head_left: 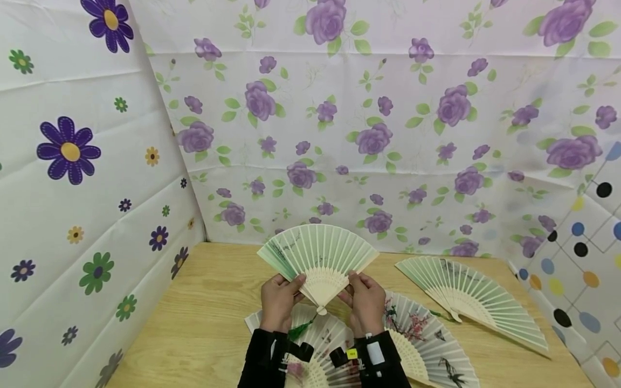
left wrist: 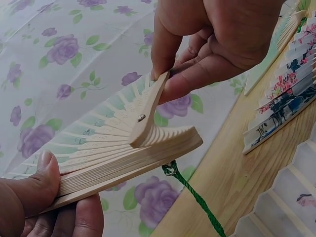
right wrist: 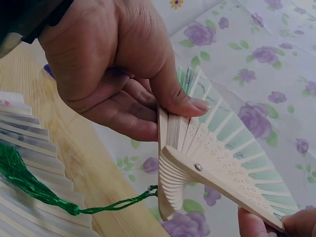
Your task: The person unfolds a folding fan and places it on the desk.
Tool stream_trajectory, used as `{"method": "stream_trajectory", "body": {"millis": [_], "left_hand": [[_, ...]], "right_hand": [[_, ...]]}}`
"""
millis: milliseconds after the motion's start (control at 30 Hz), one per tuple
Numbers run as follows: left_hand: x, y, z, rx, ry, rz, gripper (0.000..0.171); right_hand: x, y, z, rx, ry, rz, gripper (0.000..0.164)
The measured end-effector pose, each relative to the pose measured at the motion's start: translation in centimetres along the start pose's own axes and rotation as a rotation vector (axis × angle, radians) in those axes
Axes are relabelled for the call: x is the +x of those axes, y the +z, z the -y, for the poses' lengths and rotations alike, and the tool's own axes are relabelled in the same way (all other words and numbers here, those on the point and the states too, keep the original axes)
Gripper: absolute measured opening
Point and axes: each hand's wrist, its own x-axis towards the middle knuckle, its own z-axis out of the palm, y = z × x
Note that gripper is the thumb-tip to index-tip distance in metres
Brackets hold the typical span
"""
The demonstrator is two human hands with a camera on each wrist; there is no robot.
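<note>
A pale green folding fan [head_left: 317, 253] with cream ribs is spread above the table, held up by both hands. My left hand [head_left: 280, 302] grips its left side, thumb [left wrist: 42, 180] on top of a thick stack of still-folded ribs [left wrist: 123, 168]. The right hand [head_left: 366, 302] pinches the outer guard stick [right wrist: 232, 193] on the other side between thumb and fingers. From the pivot end hangs a green tassel [head_left: 301, 328] on a cord. Below the hands lies an open white fan [head_left: 322, 326], partly hidden by the wrists.
Another open white fan with pink blossoms [head_left: 432, 339] lies on the wooden table [head_left: 194, 312] at front right. Farther right is an open green fan [head_left: 480, 299]. Floral cloth [head_left: 339, 134] hangs behind, with more patterned cloth at both sides.
</note>
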Motion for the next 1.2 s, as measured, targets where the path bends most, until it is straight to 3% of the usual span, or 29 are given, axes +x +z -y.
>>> {"method": "stream_trajectory", "body": {"millis": [600,867,1200], "left_hand": [[0.19,0.02,0.05,-0.024,0.014,-0.021,0.031],[0.06,0.07,0.05,-0.036,0.012,-0.030,0.031],[0.08,0.02,-0.06,-0.049,0.029,-0.041,0.031]], "right_hand": [[0.07,0.01,-0.13,0.004,-0.011,-0.011,0.029],[0.27,-0.08,-0.21,0.019,-0.022,-0.058,0.030],[-0.22,-0.08,0.17,0.032,-0.021,-0.038,0.031]]}}
